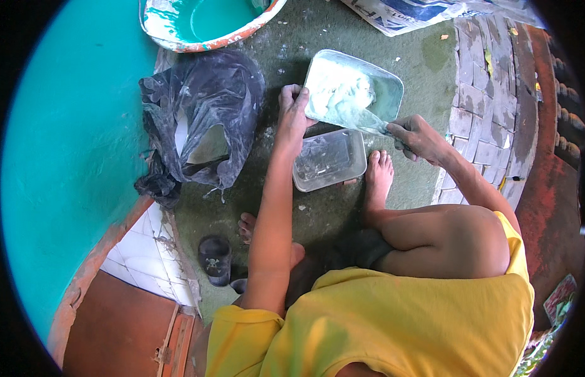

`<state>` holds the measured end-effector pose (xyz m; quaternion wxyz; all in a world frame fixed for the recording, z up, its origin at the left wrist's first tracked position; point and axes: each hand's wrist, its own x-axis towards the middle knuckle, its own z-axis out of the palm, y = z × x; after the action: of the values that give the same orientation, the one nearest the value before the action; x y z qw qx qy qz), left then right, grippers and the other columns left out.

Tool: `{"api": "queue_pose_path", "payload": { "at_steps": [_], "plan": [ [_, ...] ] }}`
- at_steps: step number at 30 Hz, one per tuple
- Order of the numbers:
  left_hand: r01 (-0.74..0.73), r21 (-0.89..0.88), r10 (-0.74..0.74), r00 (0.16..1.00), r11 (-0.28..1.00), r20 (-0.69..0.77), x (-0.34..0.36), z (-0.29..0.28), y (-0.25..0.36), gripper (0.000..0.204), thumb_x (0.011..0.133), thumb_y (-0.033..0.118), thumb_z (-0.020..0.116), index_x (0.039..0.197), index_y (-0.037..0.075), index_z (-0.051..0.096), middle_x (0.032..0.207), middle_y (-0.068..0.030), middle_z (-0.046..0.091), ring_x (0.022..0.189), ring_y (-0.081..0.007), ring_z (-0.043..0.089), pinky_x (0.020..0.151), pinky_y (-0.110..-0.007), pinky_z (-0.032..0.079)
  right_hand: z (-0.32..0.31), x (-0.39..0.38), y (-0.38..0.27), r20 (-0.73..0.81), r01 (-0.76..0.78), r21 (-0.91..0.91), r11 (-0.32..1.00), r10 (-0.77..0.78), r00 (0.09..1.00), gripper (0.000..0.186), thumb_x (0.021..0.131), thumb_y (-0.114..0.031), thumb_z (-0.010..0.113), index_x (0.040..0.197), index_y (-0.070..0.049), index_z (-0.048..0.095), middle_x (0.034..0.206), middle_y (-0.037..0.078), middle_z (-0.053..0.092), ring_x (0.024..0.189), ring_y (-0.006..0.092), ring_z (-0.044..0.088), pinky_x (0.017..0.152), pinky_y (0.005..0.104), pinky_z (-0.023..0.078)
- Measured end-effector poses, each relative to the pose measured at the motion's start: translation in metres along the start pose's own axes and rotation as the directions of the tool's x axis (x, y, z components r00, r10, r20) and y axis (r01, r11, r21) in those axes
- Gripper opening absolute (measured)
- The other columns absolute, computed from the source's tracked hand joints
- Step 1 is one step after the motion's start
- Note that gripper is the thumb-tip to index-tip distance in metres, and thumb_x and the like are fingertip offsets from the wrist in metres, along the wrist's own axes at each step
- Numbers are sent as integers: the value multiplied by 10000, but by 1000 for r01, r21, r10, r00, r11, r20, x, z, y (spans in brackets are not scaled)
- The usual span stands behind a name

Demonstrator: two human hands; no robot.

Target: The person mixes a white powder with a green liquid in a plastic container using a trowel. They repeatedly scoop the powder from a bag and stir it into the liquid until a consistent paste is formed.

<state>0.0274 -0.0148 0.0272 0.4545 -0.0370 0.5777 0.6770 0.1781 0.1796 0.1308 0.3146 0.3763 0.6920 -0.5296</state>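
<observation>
My left hand (293, 113) grips the left edge of a whitish rectangular tub (393, 91), its thumb over the rim. Thick white paste (342, 87) fills much of the tub's left side. My right hand (418, 139) is closed round the handle end of a paste-coated tool with a wide blade (363, 119). The blade lies in the paste at the tub's near side; its exact kind is hidden by the coating. Just nearer to me, a clear plastic container (330, 164) with whitish smears sits on the ground between my hands.
A crumpled black plastic bag (223, 94) lies to the left, beside a teal wall (72, 125). An orange-rimmed basin (223, 41) with teal inside stands beyond it. A printed sack (405, 16) lies at the far right. Grey bricks (481, 119) edge the ground. A dark slipper (215, 261) lies near my feet.
</observation>
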Motion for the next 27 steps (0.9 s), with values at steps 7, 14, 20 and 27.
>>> {"api": "queue_pose_path", "payload": {
  "at_steps": [7,14,20,27],
  "plan": [
    [47,12,-47,999,999,-18,-5,1,10,220,961,266,433,1079,81,439,1080,-77,468,1013,-194,514,810,-438,497,14,4,-5,11,107,109,988,-109,994,331,948,-257,495,878,42,619,552,-21,477,411,43,393,383,235,312],
    [53,14,-53,999,999,2,-2,1,12,228,964,276,426,1078,79,443,1089,-74,472,1036,-194,505,828,-440,485,4,14,-12,-144,290,-101,952,-303,942,311,907,-224,543,982,64,630,561,40,519,456,84,474,439,267,376],
    [61,43,-59,997,997,-44,-4,2,12,240,962,278,429,1087,75,457,1098,-79,490,1063,-208,504,852,-462,466,-2,18,-20,-205,372,-272,887,-432,878,303,862,-219,574,978,50,653,642,172,608,540,217,592,569,349,469],
    [68,72,-63,996,995,-66,-3,7,18,259,951,291,453,1089,72,460,1058,-76,503,1013,-198,522,818,-450,475,-15,66,0,-86,445,-494,747,-551,830,263,885,-204,553,899,43,642,675,206,595,561,293,560,587,393,452]
  ]
}}
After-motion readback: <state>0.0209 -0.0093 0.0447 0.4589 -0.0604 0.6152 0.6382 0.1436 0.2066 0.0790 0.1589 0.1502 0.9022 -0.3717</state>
